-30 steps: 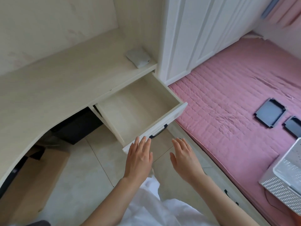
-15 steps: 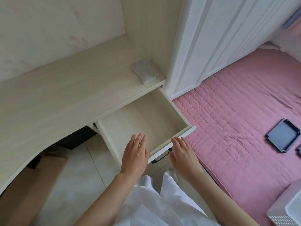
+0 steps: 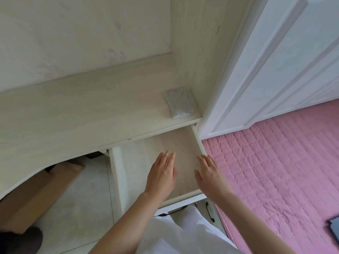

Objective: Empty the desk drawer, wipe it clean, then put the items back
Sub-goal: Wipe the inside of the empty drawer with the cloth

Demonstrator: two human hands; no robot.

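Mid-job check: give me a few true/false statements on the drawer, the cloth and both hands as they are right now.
1. The drawer is pulled out and nothing lies inside it. True.
2. The left hand grips the folded cloth. False: the cloth lies on the desk top near the right corner, apart from both hands.
3. Both hands have straight fingers and hold nothing. True: the right hand is open too, over the drawer.
4. The cloth is inside the drawer. False: it is on the desk top, behind the drawer opening.
5. A pink quilted cover lies to the right of the drawer. True.
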